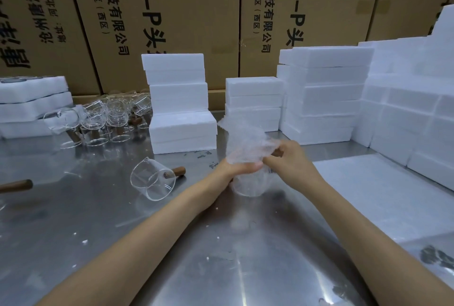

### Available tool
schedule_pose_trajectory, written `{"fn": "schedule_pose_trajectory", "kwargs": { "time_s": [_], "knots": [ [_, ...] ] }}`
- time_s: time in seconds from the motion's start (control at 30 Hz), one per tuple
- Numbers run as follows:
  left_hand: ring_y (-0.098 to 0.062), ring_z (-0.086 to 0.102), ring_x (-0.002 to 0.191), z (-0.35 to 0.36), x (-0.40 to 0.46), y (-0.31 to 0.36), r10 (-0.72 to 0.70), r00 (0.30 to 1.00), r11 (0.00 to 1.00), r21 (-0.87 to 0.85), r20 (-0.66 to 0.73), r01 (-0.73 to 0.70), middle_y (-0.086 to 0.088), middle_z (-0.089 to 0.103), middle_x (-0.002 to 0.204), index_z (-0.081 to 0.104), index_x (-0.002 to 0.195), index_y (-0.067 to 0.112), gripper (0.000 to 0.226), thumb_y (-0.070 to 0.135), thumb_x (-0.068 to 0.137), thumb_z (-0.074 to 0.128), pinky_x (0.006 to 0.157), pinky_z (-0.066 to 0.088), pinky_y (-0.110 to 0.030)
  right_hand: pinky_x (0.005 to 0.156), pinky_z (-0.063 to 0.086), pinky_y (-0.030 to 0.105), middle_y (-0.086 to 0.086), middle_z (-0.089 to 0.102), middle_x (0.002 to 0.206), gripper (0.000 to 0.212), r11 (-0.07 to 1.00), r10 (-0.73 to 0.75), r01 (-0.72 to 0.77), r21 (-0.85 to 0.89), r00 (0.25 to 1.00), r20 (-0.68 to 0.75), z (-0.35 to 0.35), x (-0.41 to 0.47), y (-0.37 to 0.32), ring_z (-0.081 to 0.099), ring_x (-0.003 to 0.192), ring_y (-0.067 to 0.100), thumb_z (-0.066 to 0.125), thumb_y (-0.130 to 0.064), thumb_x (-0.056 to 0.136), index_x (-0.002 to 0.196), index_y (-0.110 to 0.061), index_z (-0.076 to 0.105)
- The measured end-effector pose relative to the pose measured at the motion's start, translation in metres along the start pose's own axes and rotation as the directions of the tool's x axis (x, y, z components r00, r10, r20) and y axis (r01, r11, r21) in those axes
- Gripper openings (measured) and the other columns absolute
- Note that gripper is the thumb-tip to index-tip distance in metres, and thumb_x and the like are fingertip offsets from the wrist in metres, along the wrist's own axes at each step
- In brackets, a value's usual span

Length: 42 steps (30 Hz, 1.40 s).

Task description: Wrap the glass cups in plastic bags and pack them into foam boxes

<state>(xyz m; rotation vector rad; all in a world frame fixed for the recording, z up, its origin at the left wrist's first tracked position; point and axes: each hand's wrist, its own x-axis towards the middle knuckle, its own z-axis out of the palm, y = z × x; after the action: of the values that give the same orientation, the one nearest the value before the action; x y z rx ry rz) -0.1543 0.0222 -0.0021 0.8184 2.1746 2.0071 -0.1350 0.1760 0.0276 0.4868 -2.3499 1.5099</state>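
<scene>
A clear glass cup point(249, 182) is standing on the scratched, shiny metal table point(122, 244), just in front of the person, with a crinkled, see-through bubble-wrap plastic bag point(245, 138) bunching up above its rim. The left hand point(237, 166) is wrapping its fingers around the top of the cup and the bag, and the right hand point(286, 158) is pinching the bag's loose edge from the other side.

Another clear glass cup with a brown wooden handle point(153, 180) is lying on its side on the table, to the left of the hands and apart from them. A cluster of similar unwrapped glass cups point(110, 118) is sitting farther back on the left. Stacks of white foam boxes point(181, 106) are standing behind the hands, taller stacks are rising along the right, and a flat white foam sheet point(368, 190) is lying at the right. Brown cardboard cartons with black printing point(172, 10) are forming a wall behind everything.

The wrapped cup's handle is mostly hiding behind the right hand. A brown wooden handle point(17, 185) is being cut off by the left edge.
</scene>
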Motion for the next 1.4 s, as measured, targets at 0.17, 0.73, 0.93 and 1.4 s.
{"fn": "schedule_pose_trajectory", "kwargs": {
  "time_s": [0.17,0.73,0.93,1.4],
  "knots": [
    [-0.017,0.066,0.107,-0.003,0.002,-0.007,-0.059,0.989,0.996,-0.068,-0.139,0.05,0.001,0.073,0.107,0.076,0.095,0.03,0.037,0.039,0.06,0.081,0.104,0.044,-0.043,0.078,0.051,0.045,0.016,0.068,0.076,0.041,0.993,0.069,-0.062,-0.097,0.995,0.067,-0.002,0.002,0.004,0.057,0.069,0.024,0.046,-0.031,0.095,0.079,0.0,0.069],
    [-0.012,0.06,0.104,-0.01,0.004,0.016,-0.113,0.994,0.975,0.195,0.008,0.109,-0.001,0.061,0.113,0.067,0.101,0.018,0.038,0.021,0.063,0.066,0.089,0.047,-0.022,0.067,0.046,0.011,-0.009,0.069,0.076,0.009,0.998,0.039,-0.049,0.049,0.98,0.193,-0.012,0.0,0.0,0.059,0.069,-0.005,0.072,-0.012,0.082,0.086,-0.019,0.073],
    [-0.007,0.053,0.073,-0.007,-0.004,0.039,0.248,0.951,0.942,0.275,-0.184,-0.192,0.003,0.056,0.081,0.058,0.079,0.014,0.02,0.029,0.068,0.062,0.069,0.04,-0.019,0.078,0.049,0.037,-0.001,0.069,0.077,0.01,0.976,0.045,-0.014,-0.217,0.989,0.138,-0.006,0.002,0.003,0.063,0.081,0.018,0.066,-0.022,0.086,0.077,-0.023,0.071],
    [-0.016,0.033,0.061,0.007,-0.014,0.017,0.423,0.887,0.195,0.937,0.186,-0.29,0.003,0.041,0.053,0.046,0.057,0.019,0.042,0.049,0.085,0.047,0.078,0.029,-0.028,0.071,0.048,0.016,-0.01,0.072,0.084,0.034,0.994,-0.01,0.018,-0.106,0.997,0.077,-0.011,-0.001,-0.006,0.061,0.088,0.003,0.042,-0.007,0.087,0.087,-0.024,0.071]
  ]
}}
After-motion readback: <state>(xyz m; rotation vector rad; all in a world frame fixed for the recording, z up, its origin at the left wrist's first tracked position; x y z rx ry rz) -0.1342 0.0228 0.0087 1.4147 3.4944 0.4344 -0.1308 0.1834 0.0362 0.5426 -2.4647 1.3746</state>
